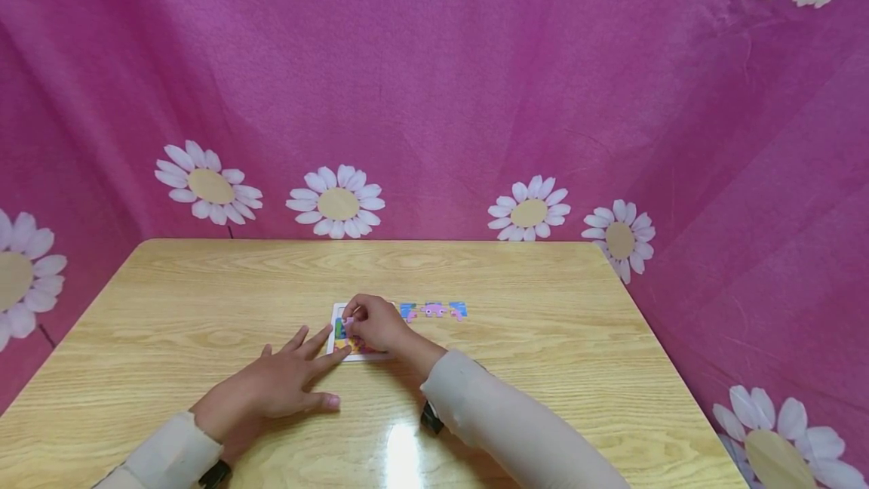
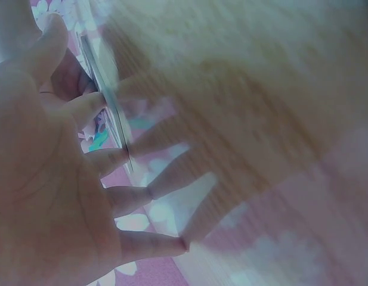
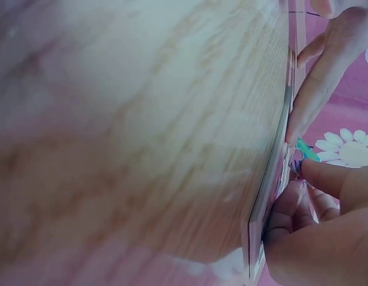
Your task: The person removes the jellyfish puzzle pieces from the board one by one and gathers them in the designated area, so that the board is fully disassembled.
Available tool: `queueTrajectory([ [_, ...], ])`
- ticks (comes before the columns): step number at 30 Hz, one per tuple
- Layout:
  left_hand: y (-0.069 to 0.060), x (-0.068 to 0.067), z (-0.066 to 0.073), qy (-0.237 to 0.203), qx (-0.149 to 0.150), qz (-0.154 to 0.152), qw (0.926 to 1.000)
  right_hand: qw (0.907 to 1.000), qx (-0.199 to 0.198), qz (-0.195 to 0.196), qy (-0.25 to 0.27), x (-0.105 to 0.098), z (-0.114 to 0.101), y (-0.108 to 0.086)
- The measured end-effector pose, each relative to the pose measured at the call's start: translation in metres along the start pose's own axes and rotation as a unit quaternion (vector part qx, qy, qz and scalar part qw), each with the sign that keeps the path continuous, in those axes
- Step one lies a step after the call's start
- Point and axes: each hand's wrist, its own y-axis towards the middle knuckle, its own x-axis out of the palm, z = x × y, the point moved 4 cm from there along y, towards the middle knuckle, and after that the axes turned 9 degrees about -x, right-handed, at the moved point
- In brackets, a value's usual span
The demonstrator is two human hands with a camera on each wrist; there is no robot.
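A small white-edged puzzle board (image 1: pixel 330 349) with colourful pieces lies on the table in the head view. My right hand (image 1: pixel 380 325) is over it, pinching a pink puzzle piece (image 1: pixel 349 325) between thumb and fingers; the right wrist view shows the right hand (image 3: pixel 327 220) at the board's edge (image 3: pixel 270 179). The left hand (image 1: pixel 288 379) lies with fingers spread, fingertips on the board's left and lower edge. In the left wrist view the palm of the left hand (image 2: pixel 58 179) faces the camera. The right hand hides part of the board.
Three loose puzzle pieces, pink and blue, lie in a row right of the board: one near it (image 1: pixel 408 311), a middle one (image 1: pixel 434 310) and a far one (image 1: pixel 459 310). The wooden table (image 1: pixel 543 368) meets a pink cloth with white flowers behind and beside it.
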Motion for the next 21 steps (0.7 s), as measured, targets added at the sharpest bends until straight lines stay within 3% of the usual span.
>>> queueTrajectory([
  [15,0.0,0.0,0.0,0.005,0.006,0.009,0.9999,0.9984,-0.026,0.013,0.048,-0.01,0.006,-0.004],
  [21,0.0,0.0,0.0,0.005,0.001,0.004,1.0,0.9989,-0.034,0.007,0.032,-0.018,0.006,-0.01],
])
